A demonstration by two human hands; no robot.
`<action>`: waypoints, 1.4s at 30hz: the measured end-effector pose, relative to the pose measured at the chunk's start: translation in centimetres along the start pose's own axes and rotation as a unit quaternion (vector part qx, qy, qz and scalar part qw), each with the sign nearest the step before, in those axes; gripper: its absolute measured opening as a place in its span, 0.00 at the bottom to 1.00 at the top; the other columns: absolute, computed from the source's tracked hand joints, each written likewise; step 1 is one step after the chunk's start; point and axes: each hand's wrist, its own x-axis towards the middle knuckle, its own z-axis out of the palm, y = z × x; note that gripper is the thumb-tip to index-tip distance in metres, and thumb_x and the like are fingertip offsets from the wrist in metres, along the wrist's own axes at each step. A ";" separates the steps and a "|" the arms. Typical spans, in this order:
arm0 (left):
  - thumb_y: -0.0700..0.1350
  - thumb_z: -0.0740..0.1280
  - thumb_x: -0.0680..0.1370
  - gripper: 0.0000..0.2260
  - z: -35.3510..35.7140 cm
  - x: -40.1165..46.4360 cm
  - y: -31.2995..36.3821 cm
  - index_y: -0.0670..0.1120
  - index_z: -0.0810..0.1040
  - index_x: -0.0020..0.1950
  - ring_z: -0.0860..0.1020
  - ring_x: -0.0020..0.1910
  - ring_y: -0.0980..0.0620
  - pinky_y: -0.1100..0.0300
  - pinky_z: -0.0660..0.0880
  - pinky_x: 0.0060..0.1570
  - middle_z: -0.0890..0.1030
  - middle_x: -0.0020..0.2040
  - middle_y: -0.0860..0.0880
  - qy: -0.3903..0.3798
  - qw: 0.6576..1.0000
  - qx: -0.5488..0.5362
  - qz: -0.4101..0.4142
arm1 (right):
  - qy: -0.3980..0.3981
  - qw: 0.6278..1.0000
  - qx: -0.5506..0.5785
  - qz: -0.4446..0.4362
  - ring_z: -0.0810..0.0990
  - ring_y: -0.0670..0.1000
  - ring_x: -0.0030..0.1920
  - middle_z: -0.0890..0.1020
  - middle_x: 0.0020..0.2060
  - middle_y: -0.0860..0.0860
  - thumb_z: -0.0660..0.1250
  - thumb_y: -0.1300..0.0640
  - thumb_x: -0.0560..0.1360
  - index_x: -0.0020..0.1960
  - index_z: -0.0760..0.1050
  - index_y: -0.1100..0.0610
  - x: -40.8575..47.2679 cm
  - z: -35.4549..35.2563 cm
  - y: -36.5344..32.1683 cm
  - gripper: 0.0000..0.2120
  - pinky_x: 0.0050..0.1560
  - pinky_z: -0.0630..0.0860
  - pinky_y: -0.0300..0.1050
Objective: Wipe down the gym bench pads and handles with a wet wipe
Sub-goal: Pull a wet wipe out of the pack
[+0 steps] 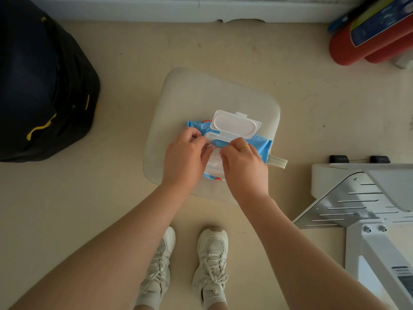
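1. Nearest the camera, two pale lace-up shoes (pixel 190 268) stand on the beige floor (pixel 116 191), with both bare forearms reaching forward above them.
2. To the right, the white metal frame of the gym bench (pixel 366 211) comes into view; its pads and handles cannot be seen here.
3. Just beyond the shoes, both hands meet over a blue wet wipe pack (pixel 257 145). The left hand (pixel 185 157) has its fingers curled in at the pack's opening and appears to steady it. The right hand (pixel 243 163), a gold ring on one finger, pinches at the same opening; whether it has a wipe or only the seal sticker is hard to tell.
4. The pack lies on a pale cushion (pixel 201 97) on the floor, and its white flip lid (pixel 235 124) stands open, hinged away from the person.
5. Judged from this, the step in hand is getting a wipe out; no wiping has begun. The next move calls for a clean pull upward while the left hand holds the pack down, then a turn toward the bench.
6. Farther off, a dark bag (pixel 42 86) sits left and red cylinders (pixel 375 41) lie right, near the white skirting (pixel 156 10).
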 end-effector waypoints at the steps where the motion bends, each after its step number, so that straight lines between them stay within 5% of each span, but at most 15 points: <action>1: 0.42 0.67 0.72 0.07 -0.1 0.0 0.0 0.38 0.80 0.44 0.76 0.35 0.43 0.53 0.74 0.35 0.78 0.45 0.43 -0.001 1.000 0.000 -0.001 | -0.003 1.000 -0.001 0.017 0.75 0.56 0.31 0.76 0.34 0.53 0.72 0.69 0.61 0.33 0.75 0.60 0.0 0.1 -0.1 0.08 0.20 0.67 0.41; 6: 0.43 0.66 0.73 0.08 -0.4 0.1 0.1 0.39 0.81 0.44 0.76 0.36 0.44 0.54 0.73 0.37 0.78 0.46 0.44 -0.001 1.000 -0.004 -0.004 | -0.037 0.979 0.162 0.117 0.75 0.55 0.38 0.78 0.43 0.53 0.64 0.67 0.72 0.39 0.77 0.63 -0.2 -0.6 -0.1 0.05 0.35 0.71 0.48; 10: 0.43 0.67 0.75 0.07 -0.4 0.1 0.2 0.39 0.81 0.45 0.75 0.37 0.46 0.55 0.72 0.39 0.77 0.48 0.46 0.000 0.999 -0.009 -0.032 | -0.021 0.919 0.324 0.225 0.74 0.38 0.37 0.77 0.38 0.45 0.66 0.67 0.71 0.36 0.78 0.58 -0.4 -1.9 1.2 0.07 0.40 0.67 0.27; 12: 0.43 0.68 0.75 0.07 -0.4 0.0 0.3 0.39 0.81 0.45 0.75 0.38 0.46 0.55 0.71 0.39 0.77 0.49 0.46 -0.002 0.999 -0.014 -0.039 | -0.047 0.888 0.372 0.266 0.74 0.36 0.39 0.78 0.39 0.46 0.66 0.66 0.72 0.35 0.76 0.53 -0.7 -2.5 1.7 0.11 0.42 0.67 0.26; 15: 0.43 0.67 0.75 0.07 -0.4 0.0 0.5 0.39 0.81 0.47 0.74 0.39 0.47 0.54 0.73 0.41 0.76 0.51 0.46 -0.017 0.998 -0.025 -0.051 | -0.078 0.934 0.285 0.202 0.74 0.41 0.39 0.78 0.45 0.51 0.65 0.65 0.73 0.43 0.77 0.58 -0.7 -3.1 1.3 0.05 0.44 0.71 0.30; 17: 0.43 0.67 0.75 0.08 -0.6 0.0 0.5 0.40 0.81 0.49 0.73 0.40 0.49 0.54 0.73 0.43 0.76 0.53 0.47 -0.031 0.997 -0.034 -0.060 | -0.107 0.965 0.198 0.135 0.75 0.48 0.44 0.76 0.54 0.51 0.65 0.61 0.74 0.55 0.75 0.58 -0.4 -3.3 0.4 0.10 0.46 0.74 0.43; 19: 0.43 0.67 0.75 0.08 -0.8 0.1 0.5 0.40 0.81 0.50 0.75 0.43 0.47 0.54 0.73 0.44 0.75 0.53 0.47 -0.040 0.997 -0.037 -0.059 | -0.141 0.981 0.095 0.098 0.76 0.53 0.49 0.72 0.60 0.50 0.64 0.55 0.76 0.61 0.73 0.55 0.0 -3.2 -0.5 0.14 0.42 0.71 0.45; 23: 0.42 0.67 0.75 0.07 -1.0 0.1 0.6 0.40 0.81 0.49 0.76 0.44 0.45 0.53 0.74 0.44 0.76 0.53 0.46 -0.047 0.997 -0.032 -0.055 | -0.128 0.987 0.006 0.094 0.74 0.58 0.42 0.74 0.52 0.55 0.59 0.61 0.77 0.48 0.74 0.62 0.5 -2.7 -1.6 0.06 0.35 0.64 0.46; 27: 0.42 0.68 0.74 0.07 -1.0 0.0 0.7 0.39 0.81 0.49 0.76 0.42 0.44 0.51 0.74 0.44 0.76 0.52 0.45 -0.043 0.997 -0.021 -0.053 | -0.152 0.979 0.012 0.138 0.74 0.56 0.44 0.72 0.56 0.54 0.55 0.60 0.80 0.51 0.71 0.63 0.7 -2.9 -0.6 0.08 0.37 0.64 0.44; 35: 0.42 0.67 0.75 0.08 -1.1 0.1 1.1 0.39 0.80 0.50 0.76 0.44 0.45 0.52 0.74 0.45 0.76 0.52 0.45 -0.054 0.996 -0.017 -0.067 | -0.179 0.981 -0.034 0.067 0.69 0.54 0.45 0.70 0.55 0.54 0.61 0.63 0.76 0.51 0.71 0.59 0.9 -2.9 -1.1 0.05 0.36 0.66 0.46; 39: 0.44 0.66 0.76 0.09 -1.1 0.2 1.2 0.41 0.80 0.51 0.75 0.44 0.48 0.54 0.73 0.43 0.75 0.54 0.47 -0.066 0.993 -0.018 -0.091 | -0.124 0.963 0.171 0.165 0.71 0.50 0.42 0.72 0.49 0.51 0.62 0.65 0.75 0.42 0.74 0.59 0.9 -2.7 -0.5 0.04 0.40 0.67 0.39; 42: 0.45 0.65 0.76 0.09 -1.0 0.3 1.4 0.41 0.80 0.49 0.73 0.40 0.49 0.56 0.71 0.41 0.75 0.53 0.48 -0.054 0.993 -0.016 -0.107 | -0.097 0.862 0.412 0.279 0.72 0.43 0.39 0.75 0.41 0.47 0.64 0.65 0.74 0.37 0.72 0.53 0.0 -4.3 0.9 0.10 0.39 0.67 0.28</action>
